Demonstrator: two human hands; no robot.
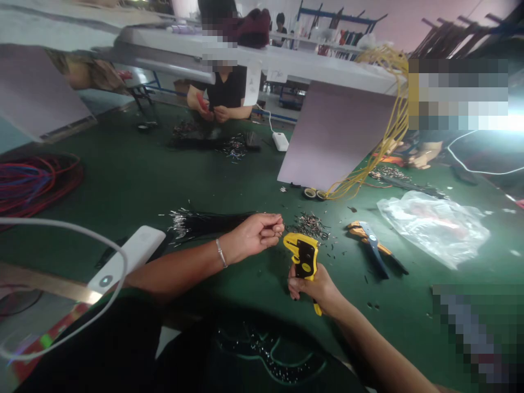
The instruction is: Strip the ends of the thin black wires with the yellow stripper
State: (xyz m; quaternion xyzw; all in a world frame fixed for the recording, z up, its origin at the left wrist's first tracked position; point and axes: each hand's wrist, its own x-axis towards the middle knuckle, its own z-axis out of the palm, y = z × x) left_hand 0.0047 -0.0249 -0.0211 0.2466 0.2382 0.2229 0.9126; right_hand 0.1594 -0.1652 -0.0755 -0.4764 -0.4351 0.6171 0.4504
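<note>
My right hand (313, 286) is wrapped round the handles of a yellow and black wire stripper (305, 256), its jaw end pointing up and to the left. Just left of the jaws, my left hand (264, 233) is closed in a pinch; whatever lies between its fingertips is too small to make out. A bundle of black wires (216, 222) with bare silvery ends lies behind my left wrist. Beyond the stripper spreads a heap of short metal-tipped pieces (311, 225). To the right rests a crimping tool (370, 243) with orange and dark blue handles.
A clear plastic bag (436, 226) lies right on the green table (143, 169). Yellow wires (380, 147) hang over a shelf beside tape rolls (315, 194). A white power bank (131, 256) and cable (82, 226) are left. Co-workers (225, 93) sit opposite and at right.
</note>
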